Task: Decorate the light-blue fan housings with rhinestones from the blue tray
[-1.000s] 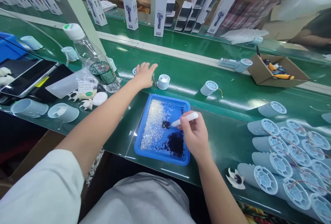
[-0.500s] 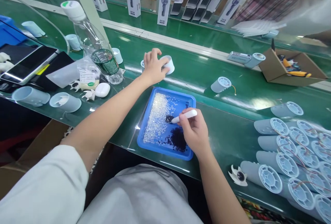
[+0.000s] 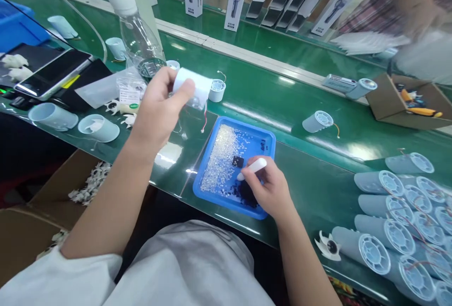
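My left hand point(image 3: 160, 103) grips a pale blue plastic cylinder point(image 3: 193, 87) with a short red wire hanging from its lower end, held above the bench. Another pale blue cylinder point(image 3: 216, 91) stands on the green surface just behind it. Over the blue tray point(image 3: 271, 141), my right hand point(image 3: 266, 186) pinches a white pen-like tool point(image 3: 256, 168), its tip low over the tray. Clear tiny pieces point(image 3: 219, 167) fill the tray's left side, and black tiny pieces point(image 3: 247, 194) lie partly hidden under my right hand. A small black square point(image 3: 238, 161) lies between them.
Several blue cylinders point(image 3: 374, 252) are grouped at right beside a white fan blade point(image 3: 328, 245). A water bottle point(image 3: 137, 33) and a phone point(image 3: 52, 73) stand at left. A cardboard box point(image 3: 406, 103) sits at far right. Across the bench is another person's hand point(image 3: 413, 4).
My left hand has lifted a cylinder off the bench and brought it left and closer, tilting it. My right hand, still with the white tool, has shifted slightly down in the view.
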The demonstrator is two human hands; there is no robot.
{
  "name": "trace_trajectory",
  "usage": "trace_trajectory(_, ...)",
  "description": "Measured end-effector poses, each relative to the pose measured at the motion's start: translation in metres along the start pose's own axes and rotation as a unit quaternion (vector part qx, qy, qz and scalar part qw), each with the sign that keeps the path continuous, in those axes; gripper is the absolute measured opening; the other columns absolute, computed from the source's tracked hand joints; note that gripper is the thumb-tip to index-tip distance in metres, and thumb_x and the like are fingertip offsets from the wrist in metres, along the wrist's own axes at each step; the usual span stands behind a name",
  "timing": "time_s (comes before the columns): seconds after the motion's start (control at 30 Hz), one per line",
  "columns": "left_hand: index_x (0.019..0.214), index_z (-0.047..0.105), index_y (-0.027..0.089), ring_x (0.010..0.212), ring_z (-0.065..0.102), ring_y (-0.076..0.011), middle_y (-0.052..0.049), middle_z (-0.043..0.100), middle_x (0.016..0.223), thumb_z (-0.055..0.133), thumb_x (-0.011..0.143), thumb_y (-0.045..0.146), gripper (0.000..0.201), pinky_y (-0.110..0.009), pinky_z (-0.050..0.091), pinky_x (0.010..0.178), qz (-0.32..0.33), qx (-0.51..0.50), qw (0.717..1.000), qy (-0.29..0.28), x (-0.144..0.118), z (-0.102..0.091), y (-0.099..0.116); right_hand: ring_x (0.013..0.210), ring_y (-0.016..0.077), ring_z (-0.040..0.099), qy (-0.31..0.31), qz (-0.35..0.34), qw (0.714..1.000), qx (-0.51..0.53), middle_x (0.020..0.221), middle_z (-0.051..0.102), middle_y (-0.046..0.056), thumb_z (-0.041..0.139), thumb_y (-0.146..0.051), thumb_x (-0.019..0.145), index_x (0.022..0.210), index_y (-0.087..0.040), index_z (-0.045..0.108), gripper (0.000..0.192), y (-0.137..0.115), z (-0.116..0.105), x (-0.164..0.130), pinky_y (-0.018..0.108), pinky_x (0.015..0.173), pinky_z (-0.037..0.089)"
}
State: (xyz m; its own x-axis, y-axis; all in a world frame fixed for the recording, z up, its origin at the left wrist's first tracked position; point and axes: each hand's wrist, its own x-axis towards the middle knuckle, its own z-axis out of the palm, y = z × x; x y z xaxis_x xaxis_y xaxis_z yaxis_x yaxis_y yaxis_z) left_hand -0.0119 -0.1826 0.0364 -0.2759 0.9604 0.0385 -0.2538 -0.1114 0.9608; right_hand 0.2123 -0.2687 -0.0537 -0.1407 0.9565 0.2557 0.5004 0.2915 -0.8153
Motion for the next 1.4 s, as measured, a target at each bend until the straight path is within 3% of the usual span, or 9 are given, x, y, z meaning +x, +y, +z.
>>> trace_trajectory(0.13,0.075,0.057,0.019,0.071,0.059,-0.0138,-0.002,0.058,0.078,0.065,0.081,0.023,0.011,-0.025,0.049,0.057,0.01,-0.006,0.998,-0.054,-0.021,-0.035,-0.005,0.075,0.0168,0.061,0.053,-0.03,0.998,0.012,0.083,0.061,0.002,0.057,-0.027,0.089,0.089,-0.024,0.054,0.005,-0.006,0.004,-0.013,0.03,0.065,0.05)
trace_trajectory(0.27,0.076,0.06,0.019,0.068,0.058,-0.0123,-0.003,0.06,0.079,0.065,0.079,0.02,0.006,-0.022,0.049,0.055,-0.045,-0.029,0.998,-0.026,-0.037,-0.062,-0.015,0.076,0.0171,0.061,0.043,-0.04,0.997,0.049,0.081,0.059,0.001,0.057,-0.023,0.089,0.089,-0.023,0.053,0.004,-0.01,0.015,-0.024,0.031,0.067,0.049)
trace_trajectory(0.43,0.077,0.061,0.019,0.067,0.06,-0.0133,-0.004,0.062,0.078,0.07,0.075,0.022,0.01,-0.024,0.052,0.059,-0.094,-0.033,0.995,0.002,-0.048,-0.077,-0.023,0.075,0.0164,0.061,0.03,-0.053,0.997,0.046,0.081,0.06,0.001,0.058,-0.019,0.088,0.09,-0.023,0.053,0.007,-0.011,0.02,-0.026,0.03,0.066,0.048)
trace_trajectory(0.83,0.076,0.054,0.019,0.055,0.058,-0.0126,-0.001,0.061,0.068,0.068,0.075,0.024,0.015,-0.021,0.045,0.043,-0.136,-0.009,0.991,0.01,-0.055,-0.087,-0.027,0.074,0.0164,0.063,0.034,-0.104,0.993,-0.035,0.081,0.062,0.0,0.06,-0.015,0.086,0.092,-0.024,0.054,0.012,-0.013,0.019,-0.025,0.029,0.065,0.049)
trace_trajectory(0.97,0.078,0.052,0.018,0.056,0.058,-0.0117,0.0,0.061,0.068,0.069,0.075,0.024,0.018,-0.022,0.048,0.048,-0.148,-0.017,0.989,-0.007,-0.058,-0.085,-0.026,0.071,0.0158,0.063,0.049,-0.105,0.991,-0.073,0.081,0.062,0.0,0.061,-0.018,0.086,0.091,-0.024,0.054,0.01,-0.01,0.016,-0.024,0.027,0.062,0.049)
trace_trajectory(1.1,0.079,0.052,0.018,0.061,0.058,-0.011,0.001,0.062,0.071,0.07,0.076,0.023,0.019,-0.022,0.049,0.055,-0.16,-0.023,0.987,-0.021,-0.06,-0.081,-0.027,0.073,0.0155,0.063,0.126,-0.059,0.989,-0.048,0.083,0.061,0.0,0.063,-0.023,0.085,0.093,-0.023,0.054,0.012,-0.002,0.015,-0.022,0.028,0.063,0.05)
trace_trajectory(1.23,0.078,0.051,0.018,0.065,0.057,-0.0105,0.001,0.062,0.072,0.072,0.074,0.024,0.022,-0.021,0.048,0.059,-0.161,-0.028,0.986,-0.016,-0.061,-0.08,-0.029,0.063,0.0137,0.062,0.216,0.042,0.975,-0.022,0.084,0.059,0.0,0.067,-0.031,0.083,0.09,-0.021,0.053,0.018,-0.001,0.014,-0.014,0.028,0.056,0.049)
trace_trajectory(1.4,0.078,0.052,0.018,0.066,0.057,-0.0108,0.001,0.061,0.071,0.073,0.074,0.026,0.023,-0.021,0.046,0.059,-0.167,-0.019,0.986,-0.018,-0.061,-0.081,-0.031,0.051,0.0118,0.061,0.26,0.105,0.96,0.02,0.073,0.055,-0.004,0.067,-0.036,0.082,0.083,-0.021,0.049,0.024,-0.005,0.012,0.0,0.026,0.05,0.048)
